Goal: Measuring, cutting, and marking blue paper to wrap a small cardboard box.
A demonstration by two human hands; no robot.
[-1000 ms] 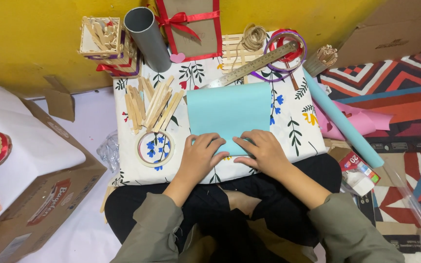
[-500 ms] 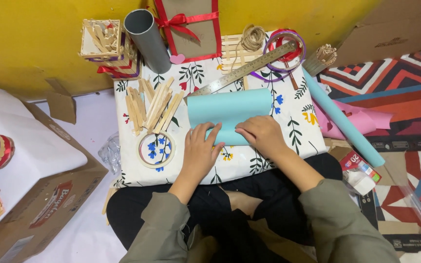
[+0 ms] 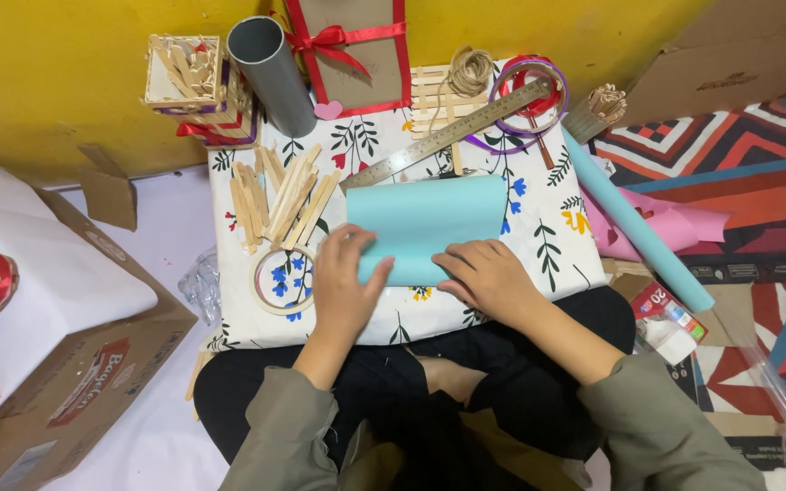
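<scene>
Blue paper point(image 3: 425, 225), a pale sheet partly curled over on itself, lies in the middle of a flower-printed cloth point(image 3: 557, 245) spread over the person's lap. Listed left to right: cardboard box point(image 3: 65, 382) on the floor at far left; small stick-built box point(image 3: 184, 71) against the yellow wall; loose pile of wooden sticks point(image 3: 279, 195) on the cloth; roll of clear tape point(image 3: 279, 277) lying flat just below the sticks; grey tube point(image 3: 270, 68) leaning at the wall. Left hand point(image 3: 346, 286) rests palm down, fingers spread, pressing the near left corner of the paper, beside the tape roll. Right hand point(image 3: 488, 280) lies flat on the paper's near right edge, fingers loose, gripping nothing. Metal ruler point(image 3: 448, 135) runs diagonally above the paper. Rolled blue paper tube point(image 3: 639, 232) lies off the cloth at right, over pink paper point(image 3: 675, 223).
</scene>
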